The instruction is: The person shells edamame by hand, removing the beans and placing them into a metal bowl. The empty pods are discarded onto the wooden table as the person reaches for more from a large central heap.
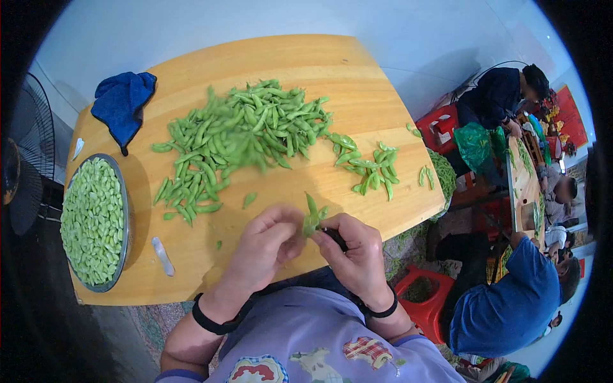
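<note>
My left hand [265, 246] and my right hand [354, 249] meet at the near edge of the wooden table [319, 70], both pinching one green bean pod [311, 217] between their fingertips. A small dark tool [334, 237] shows in my right hand's fingers. A large heap of green pods [242, 134] lies in the middle of the table beyond my hands. A smaller scatter of pods [370, 167] lies to the right. A round metal tray [125, 220] at the left holds many shelled pale green beans.
A blue cloth [122, 102] lies at the table's far left corner. A small knife-like piece [162, 255] rests near the tray. A fan [25, 166] stands at the left. Other people sit at the right by red stools [421, 297] and another table.
</note>
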Available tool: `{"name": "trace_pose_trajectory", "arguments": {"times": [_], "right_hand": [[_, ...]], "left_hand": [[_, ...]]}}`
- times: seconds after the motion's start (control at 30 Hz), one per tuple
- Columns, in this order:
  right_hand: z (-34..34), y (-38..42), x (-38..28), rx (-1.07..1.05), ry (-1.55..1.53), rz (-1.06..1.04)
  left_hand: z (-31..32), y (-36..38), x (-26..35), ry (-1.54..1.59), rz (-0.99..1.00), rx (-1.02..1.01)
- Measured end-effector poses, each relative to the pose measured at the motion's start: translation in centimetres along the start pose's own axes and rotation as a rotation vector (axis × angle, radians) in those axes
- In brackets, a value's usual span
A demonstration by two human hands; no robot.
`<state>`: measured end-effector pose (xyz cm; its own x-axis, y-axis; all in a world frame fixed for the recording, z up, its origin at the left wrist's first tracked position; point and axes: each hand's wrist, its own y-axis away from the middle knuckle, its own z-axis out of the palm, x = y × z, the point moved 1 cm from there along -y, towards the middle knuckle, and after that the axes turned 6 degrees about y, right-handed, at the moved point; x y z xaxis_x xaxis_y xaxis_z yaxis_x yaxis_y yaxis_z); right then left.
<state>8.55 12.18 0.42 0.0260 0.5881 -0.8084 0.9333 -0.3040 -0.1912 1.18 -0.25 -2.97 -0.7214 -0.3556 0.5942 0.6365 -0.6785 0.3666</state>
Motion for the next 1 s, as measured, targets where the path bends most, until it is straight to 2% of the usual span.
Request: {"name": "trace_pose_trajectory", "arguments": {"times": [0.1,0.27,0.37,0.43,0.53,0.6,0.67,0.73,0.8,0.87,0.9,1.0], "right_hand": [[0.4,0.2,0.0,0.042,0.066,-0.067],[1.1,0.6,0.0,0.125,0.206,-0.179],[1.0,0.9,-0.3,0.066,0.231,-0.192],[0.5,0.9,-0.1,-0.047,0.199,-0.221],[0.6,0.9,-0.3,-0.067,0.144,-0.259],[0.2,0.8,-0.7,-0.073,0.134,-0.22],[-0.3,0.6,-0.7,-0.068,0.128,-0.186],[-0.7,0.5,-0.3,-0.062,0.06,-0.008],[-0.4,0.6,-0.2,-0.05,0.058,-0.071],[-0.3,0.6,-0.3,-0.194,-0.006,-0.08],[-0.2,0.5,-0.3,-0.198,-0.007,-0.081],[0.2,0.4,-0.4,-0.24,-0.044,-0.124]], "left_hand": [[0.1,0.5,0.2,-0.057,-0.031,-0.035],[0.8,0.9,-0.2,-0.126,0.089,0.042],[0.2,0.6,0.2,-0.063,0.006,0.01],[0.1,0.8,0.4,-0.047,-0.008,0.003],[0.5,0.9,0.7,0.024,-0.078,0.031],[0.3,1.1,0.5,0.081,-0.124,0.069],[-0.4,1.2,0.3,0.038,-0.105,-0.128],[-1.4,1.4,0.3,0.015,-0.139,-0.103],[-1.9,1.6,0.6,-0.005,-0.174,-0.072],[-1.8,1.6,1.6,-0.025,0.03,-0.034],[-1.4,1.7,1.8,-0.052,0.098,-0.04],[-1.8,1.7,1.6,-0.162,0.15,0.002]]}}
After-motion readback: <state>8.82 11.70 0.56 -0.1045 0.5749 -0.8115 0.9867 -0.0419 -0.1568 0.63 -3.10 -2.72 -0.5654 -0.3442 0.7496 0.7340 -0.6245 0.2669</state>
